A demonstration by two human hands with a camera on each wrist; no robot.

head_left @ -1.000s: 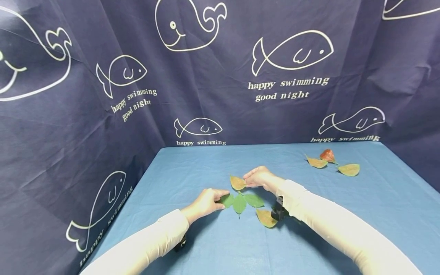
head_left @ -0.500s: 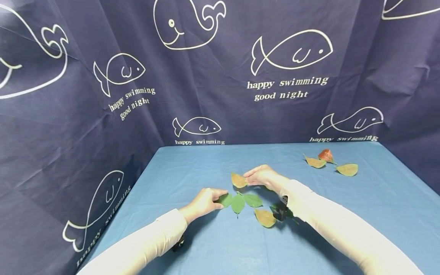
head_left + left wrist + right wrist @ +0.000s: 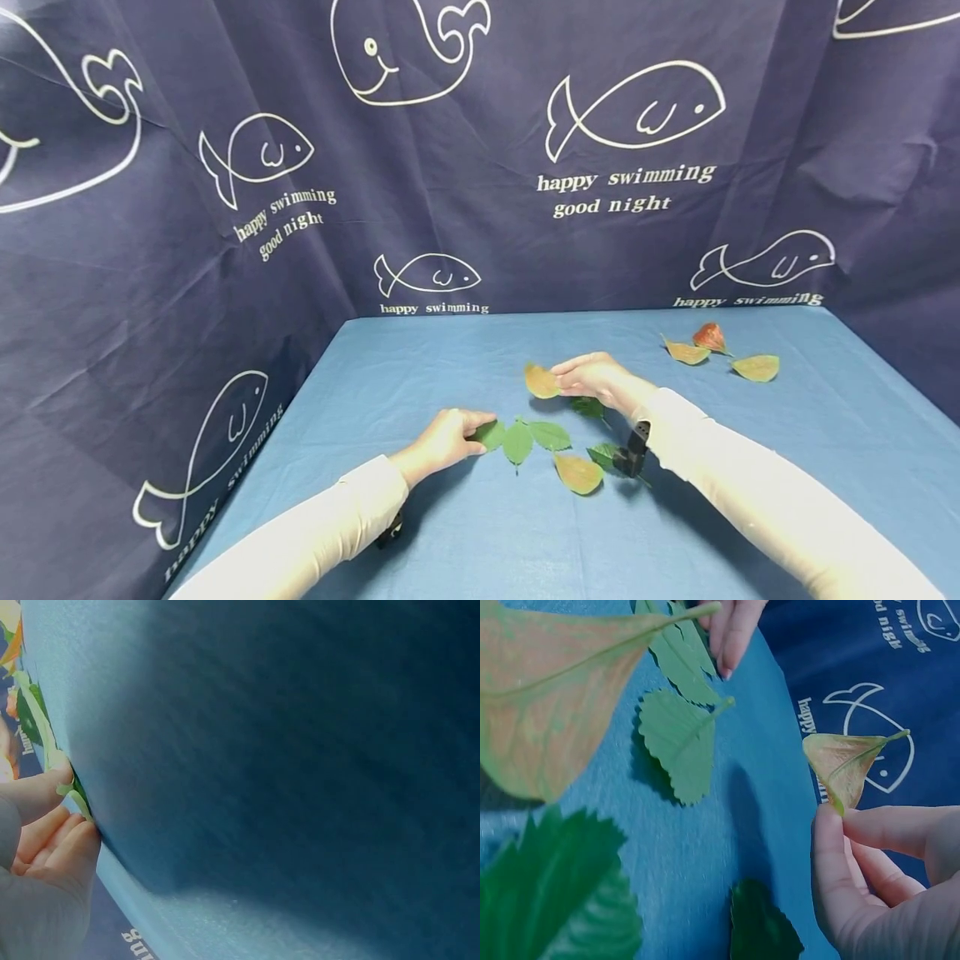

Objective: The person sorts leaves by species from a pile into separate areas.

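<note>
Between thumb and fingertips my right hand (image 3: 600,379) pinches a yellow-brown leaf (image 3: 540,381), raised over the blue cloth with its shadow below; the right wrist view shows the leaf (image 3: 847,765) held at its edge. To the left, my left hand (image 3: 446,440) has its thumb and fingers on a green leaf (image 3: 491,435), which shows between the fingertips (image 3: 66,769) in the left wrist view. Two more green leaves, a middle one (image 3: 517,443) and a right one (image 3: 550,435), fan out beside it. A yellow-orange leaf (image 3: 578,474) lies nearer the front.
Beneath the right hand and wrist lie dark green leaves, one farther back (image 3: 587,407) and one partly hidden by the wrist camera (image 3: 602,455). At the back right are a red leaf (image 3: 708,337) and two yellowish leaves (image 3: 756,367). Dark blue printed curtains (image 3: 465,192) enclose the table.
My right hand has lifted the yellow-brown leaf from just behind the green ones and carried it to the right, uncovering dark green leaves. The left hand stays on its leaf.
</note>
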